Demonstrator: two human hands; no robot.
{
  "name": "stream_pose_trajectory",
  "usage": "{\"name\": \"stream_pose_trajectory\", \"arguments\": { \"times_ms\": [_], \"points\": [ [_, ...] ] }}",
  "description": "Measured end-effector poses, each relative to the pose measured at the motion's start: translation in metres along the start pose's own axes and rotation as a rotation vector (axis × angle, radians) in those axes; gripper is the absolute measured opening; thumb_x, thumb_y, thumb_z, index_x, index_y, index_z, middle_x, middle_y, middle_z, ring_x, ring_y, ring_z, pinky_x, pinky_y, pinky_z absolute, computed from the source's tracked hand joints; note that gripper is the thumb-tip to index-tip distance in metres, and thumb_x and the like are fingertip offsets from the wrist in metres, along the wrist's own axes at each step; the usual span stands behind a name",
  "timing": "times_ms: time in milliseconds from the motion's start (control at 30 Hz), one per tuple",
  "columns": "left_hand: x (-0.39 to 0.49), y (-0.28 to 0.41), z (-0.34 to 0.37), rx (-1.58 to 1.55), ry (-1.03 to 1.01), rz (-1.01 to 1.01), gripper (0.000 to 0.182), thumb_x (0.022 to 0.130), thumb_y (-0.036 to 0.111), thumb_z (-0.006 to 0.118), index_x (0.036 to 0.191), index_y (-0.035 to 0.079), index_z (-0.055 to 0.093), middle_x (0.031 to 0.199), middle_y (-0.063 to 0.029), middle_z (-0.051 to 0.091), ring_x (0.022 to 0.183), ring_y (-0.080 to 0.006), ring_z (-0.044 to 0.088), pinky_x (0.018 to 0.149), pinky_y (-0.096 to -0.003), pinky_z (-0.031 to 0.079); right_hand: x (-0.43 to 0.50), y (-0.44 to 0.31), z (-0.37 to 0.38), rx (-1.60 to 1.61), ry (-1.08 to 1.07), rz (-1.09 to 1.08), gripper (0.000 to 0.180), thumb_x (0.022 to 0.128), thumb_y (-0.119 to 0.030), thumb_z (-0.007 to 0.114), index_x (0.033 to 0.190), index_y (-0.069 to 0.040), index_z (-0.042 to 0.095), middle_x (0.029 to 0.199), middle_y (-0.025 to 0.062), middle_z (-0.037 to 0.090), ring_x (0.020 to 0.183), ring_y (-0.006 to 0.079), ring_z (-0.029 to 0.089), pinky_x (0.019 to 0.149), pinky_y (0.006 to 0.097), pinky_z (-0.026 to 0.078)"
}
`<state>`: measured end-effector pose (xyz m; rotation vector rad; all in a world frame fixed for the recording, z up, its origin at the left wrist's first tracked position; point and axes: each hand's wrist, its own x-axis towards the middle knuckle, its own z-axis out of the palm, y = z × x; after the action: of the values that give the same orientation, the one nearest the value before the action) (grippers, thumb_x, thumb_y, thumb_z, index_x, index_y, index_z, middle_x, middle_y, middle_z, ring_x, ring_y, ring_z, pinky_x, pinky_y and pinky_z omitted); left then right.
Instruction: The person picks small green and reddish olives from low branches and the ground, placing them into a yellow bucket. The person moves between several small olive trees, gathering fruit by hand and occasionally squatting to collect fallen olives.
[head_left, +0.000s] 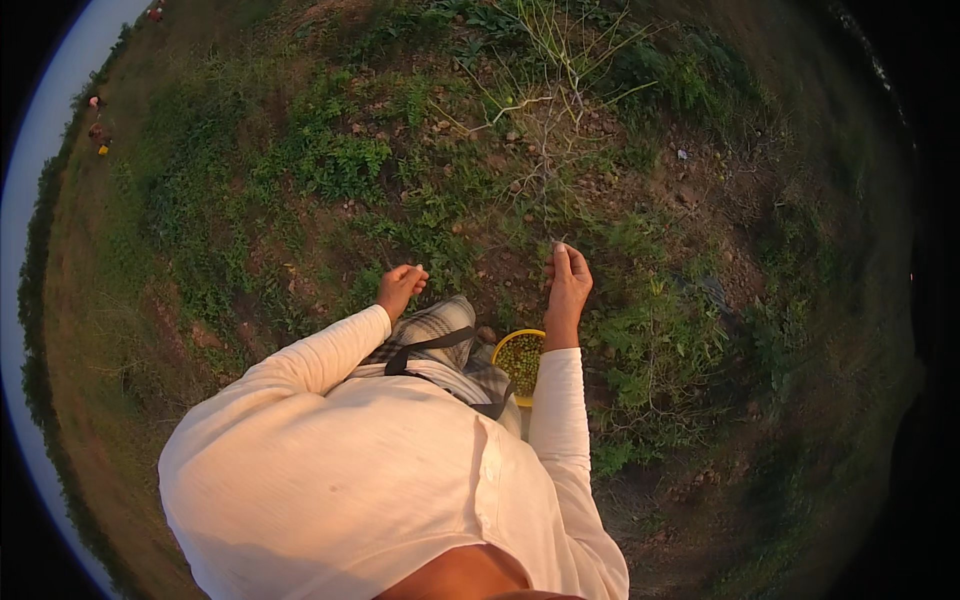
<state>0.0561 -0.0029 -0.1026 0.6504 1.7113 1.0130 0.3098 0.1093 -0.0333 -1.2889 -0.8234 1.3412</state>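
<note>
My right hand (568, 279) reaches forward, thumb and fingers pinched on the near end of a thin, dry twig. That twig belongs to a nearly leafless, spiny-looking shrub (546, 154) in front of me. Off to the left, my left hand (402, 288) hovers above the plaid cloth (439, 319) over my knee; its fingers are curled in and nothing shows in them. A yellow-rimmed bucket (496, 351) stands beside my leg, below my right wrist. Many small green and brownish round fruits (519, 364) lie in it. My right sleeve hides part of the bucket.
Leafy weeds (337, 161) and stony soil (600, 135) surround the shrub. A low green bush (652, 337) grows to my right. A dark strap (431, 343) crosses my lap. Far left, people (97, 133) are small in the distance near a yellow container (103, 150).
</note>
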Motion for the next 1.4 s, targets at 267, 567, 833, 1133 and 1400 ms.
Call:
{"name": "stream_pose_trajectory", "arguments": {
  "times_ms": [267, 567, 833, 1133, 1400],
  "points": [
    [0.006, -0.013, -0.055, -0.188, 0.137, -0.163, 0.033, 0.093, 0.037, 0.053, 0.094, 0.006, 0.065, 0.079, -0.0011, 0.061, 0.07, -0.0102, 0.055, 0.066, -0.0275, 0.045, 0.063, -0.05, 0.09, -0.002, -0.195, 0.108, 0.019, 0.09, -0.023, 0.061, 0.097, -0.006, 0.066, 0.079, -0.0024, 0.06, 0.062, 0.0044, 0.049, 0.051, 0.0206, 0.037],
    [0.051, -0.009, -0.087, -0.305, 0.158, -0.201, 0.034, 0.092, 0.039, 0.055, 0.095, 0.007, 0.064, 0.08, -0.0012, 0.062, 0.07, -0.0094, 0.057, 0.064, -0.0257, 0.046, 0.101, -0.056, 0.15, 0.421, -0.231, 0.261, 0.028, 0.091, -0.026, 0.061, 0.107, -0.004, 0.063, 0.072, -0.0037, 0.056, 0.057, 0.0031, 0.048, 0.047, 0.0177, 0.036],
    [0.091, -0.007, -0.092, -0.378, 0.119, -0.288, 0.031, 0.092, 0.038, 0.056, 0.097, 0.009, 0.065, 0.081, 0.0008, 0.063, 0.071, -0.0088, 0.058, 0.065, -0.0247, 0.047, 0.123, -0.059, 0.159, 0.519, -0.215, 0.299, 0.02, 0.091, -0.023, 0.06, 0.101, -0.006, 0.06, 0.071, -0.0047, 0.049, 0.057, 0.0049, 0.043, 0.045, 0.0205, 0.032],
    [0.15, 0.031, -0.06, -0.347, -0.023, -0.24, 0.03, 0.091, 0.037, 0.057, 0.097, 0.008, 0.065, 0.081, 0.001, 0.063, 0.07, -0.0081, 0.058, 0.065, -0.0251, 0.048, 0.098, -0.051, 0.122, 0.6, -0.219, 0.386, 0.015, 0.091, -0.02, 0.06, 0.095, -0.006, 0.06, 0.063, -0.0077, 0.046, 0.05, 0.003, 0.041, 0.04, 0.0196, 0.031],
    [0.241, 0.149, 0.014, 0.153, -0.191, 0.261, 0.028, 0.092, 0.033, 0.057, 0.096, 0.007, 0.065, 0.082, -0.0008, 0.062, 0.074, -0.0119, 0.058, 0.07, -0.0301, 0.048, 0.072, -0.044, 0.08, 0.476, -0.137, 0.369, 0.018, 0.091, -0.021, 0.059, 0.093, -0.004, 0.059, 0.059, -0.0079, 0.044, 0.047, 0.0022, 0.04, 0.037, 0.0189, 0.033]
  ]
}}
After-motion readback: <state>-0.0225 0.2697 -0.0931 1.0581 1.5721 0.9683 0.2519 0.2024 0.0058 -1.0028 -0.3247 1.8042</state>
